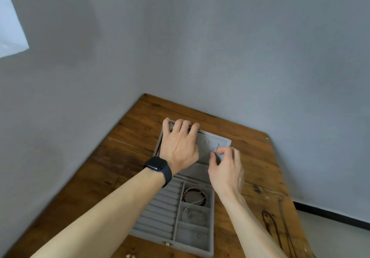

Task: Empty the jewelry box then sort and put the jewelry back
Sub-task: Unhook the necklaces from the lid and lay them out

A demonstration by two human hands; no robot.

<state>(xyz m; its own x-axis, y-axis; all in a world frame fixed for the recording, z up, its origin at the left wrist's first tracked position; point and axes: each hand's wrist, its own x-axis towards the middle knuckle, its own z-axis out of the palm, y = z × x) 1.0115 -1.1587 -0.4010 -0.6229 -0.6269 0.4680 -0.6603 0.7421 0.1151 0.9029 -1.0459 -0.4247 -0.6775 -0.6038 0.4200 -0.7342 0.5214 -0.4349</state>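
Note:
A grey velvet jewelry box (154, 215) lies open on the wooden table (124, 157). My left hand (179, 145), with a ring and a dark watch, grips the top edge of the raised lid (212, 143). My right hand (226, 169) pinches something small and thin at the lid's inner panel; I cannot tell what it is. In the box's right compartments lie beaded bracelets (195, 195), a thin chain piece (190, 214) and a small stud (198, 236). The ring rolls on the left hold nothing.
Necklaces (270, 225) lie stretched out on the table to the right of the box. Small pale pieces (131, 255) sit at the bottom edge. Grey walls close the table in at the back and left; its right edge drops to the floor.

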